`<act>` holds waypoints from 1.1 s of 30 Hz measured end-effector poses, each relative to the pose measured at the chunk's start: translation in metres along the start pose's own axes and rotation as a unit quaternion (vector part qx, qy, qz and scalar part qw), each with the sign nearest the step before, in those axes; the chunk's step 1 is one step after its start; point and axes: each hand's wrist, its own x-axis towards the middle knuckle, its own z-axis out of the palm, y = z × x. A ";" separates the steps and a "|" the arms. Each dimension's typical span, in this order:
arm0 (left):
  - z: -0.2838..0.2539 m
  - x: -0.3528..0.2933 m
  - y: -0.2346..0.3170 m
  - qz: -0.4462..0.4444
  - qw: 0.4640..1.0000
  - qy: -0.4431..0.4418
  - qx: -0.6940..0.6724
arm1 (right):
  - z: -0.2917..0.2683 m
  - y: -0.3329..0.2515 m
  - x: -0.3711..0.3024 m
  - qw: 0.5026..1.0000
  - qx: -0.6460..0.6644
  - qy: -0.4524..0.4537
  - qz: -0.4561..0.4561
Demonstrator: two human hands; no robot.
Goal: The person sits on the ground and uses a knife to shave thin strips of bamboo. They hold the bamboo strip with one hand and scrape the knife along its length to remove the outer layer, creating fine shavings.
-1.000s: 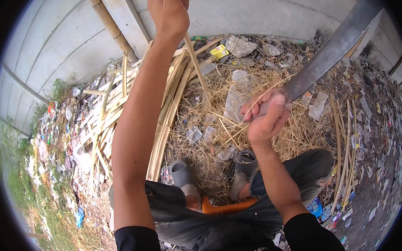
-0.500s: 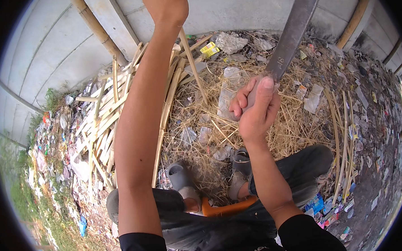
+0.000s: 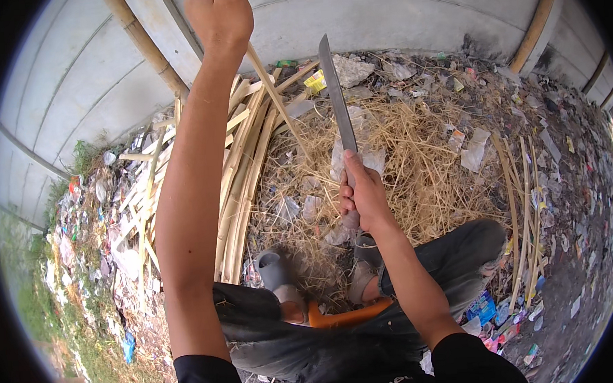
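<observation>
My left hand [image 3: 222, 18] is raised high at the top of the view, closed around the upper end of a thin bamboo strip [image 3: 273, 95] that slants down toward the straw. My right hand [image 3: 362, 192] grips the handle of a long grey machete [image 3: 337, 98], blade pointing up and away, just right of the strip. I am squatting; my knees in dark trousers and grey sandals [image 3: 276, 269] show below.
A heap of split bamboo strips [image 3: 241, 174] lies left of the straw pile [image 3: 415, 163]. More strips [image 3: 519, 203] lie at right. Litter covers the ground. A grey concrete wall [image 3: 394, 16] with bamboo poles [image 3: 143, 44] stands behind. An orange object [image 3: 346, 318] sits between my knees.
The machete has swung from pointing up-right to nearly upright, closer to the strip. My right hand turned with it. My left hand stays raised on the strip.
</observation>
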 end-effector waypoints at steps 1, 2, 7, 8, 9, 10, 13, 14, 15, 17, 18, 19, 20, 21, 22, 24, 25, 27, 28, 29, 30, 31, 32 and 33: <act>-0.001 0.002 0.004 -0.005 1.000 -0.001 -0.003 | 0.005 -0.011 -0.003 0.999 -0.007 0.003 -0.043; 0.000 0.003 0.006 -0.010 1.000 -0.003 -0.006 | 0.011 -0.023 -0.007 0.996 -0.002 -0.004 -0.086; -0.001 -0.004 -0.021 0.013 0.998 0.016 0.057 | 0.051 -0.069 -0.043 0.958 0.064 -0.046 -0.274; -0.001 -0.005 -0.023 0.012 0.998 0.017 0.061 | 0.055 -0.066 -0.043 0.948 0.070 -0.044 -0.306; 0.000 -0.006 -0.026 0.018 0.997 0.014 0.067 | 0.056 -0.059 -0.044 0.938 0.075 -0.040 -0.337; 0.002 -0.006 -0.026 0.026 0.997 0.012 0.072 | 0.057 -0.053 -0.045 0.925 0.078 -0.038 -0.369; 0.016 -0.010 -0.024 0.062 0.995 0.012 0.073 | 0.010 0.070 -0.002 0.923 -0.074 0.021 -0.376; 0.020 -0.012 -0.023 0.076 0.995 0.012 0.071 | -0.019 0.124 0.015 0.920 -0.205 0.056 -0.330; 0.020 -0.011 -0.021 0.071 0.995 0.016 0.063 | -0.045 0.162 0.032 0.953 -0.257 0.037 -0.154; 0.012 -0.010 -0.024 0.064 0.996 0.026 0.054 | -0.070 0.187 0.031 0.966 -0.235 0.036 0.103; 0.008 -0.005 -0.024 0.059 0.997 0.021 0.049 | -0.069 0.183 0.028 0.970 -0.164 0.055 0.170; 0.005 -0.003 -0.026 0.047 0.998 0.016 0.043 | -0.067 0.177 0.024 0.963 -0.093 0.077 0.240; 0.002 0.000 -0.028 0.036 0.999 0.011 0.038 | -0.064 0.170 0.024 0.974 -0.086 0.067 0.198; 0.001 -0.002 -0.026 0.010 1.000 0.001 0.007 | -0.065 0.159 0.021 0.981 -0.082 0.064 0.162; -0.003 0.001 -0.018 -0.011 1.000 -0.008 -0.021 | -0.061 0.144 0.020 0.988 -0.077 0.056 0.124; -0.010 0.005 -0.019 -0.024 0.997 -0.027 -0.070 | -0.037 0.098 0.021 0.993 -0.112 0.037 0.007; -0.013 0.006 -0.029 -0.019 0.995 -0.039 -0.093 | -0.019 0.068 0.014 0.992 -0.112 0.035 -0.037; -0.018 0.003 -0.031 -0.007 0.991 -0.061 -0.115 | 0.009 0.022 0.003 0.992 -0.040 0.002 -0.118; -0.021 0.007 -0.034 -0.012 0.989 -0.072 -0.126 | 0.022 0.002 -0.004 0.986 -0.011 -0.008 -0.167; -0.026 0.011 -0.040 -0.020 0.987 -0.083 -0.137 | 0.035 -0.013 -0.012 0.977 0.020 -0.018 -0.213; -0.027 0.013 -0.042 -0.027 0.983 -0.096 -0.151 | 0.043 -0.019 -0.016 0.964 0.049 -0.024 -0.260; -0.027 0.013 -0.044 -0.029 0.981 -0.104 -0.159 | 0.047 -0.012 -0.013 0.946 0.054 -0.022 -0.320; -0.027 0.013 -0.046 -0.031 0.979 -0.112 -0.165 | 0.047 0.005 -0.008 0.937 0.043 -0.021 -0.345; -0.024 0.013 -0.046 -0.032 0.977 -0.122 -0.175 | 0.043 0.030 0.001 0.928 0.031 -0.019 -0.372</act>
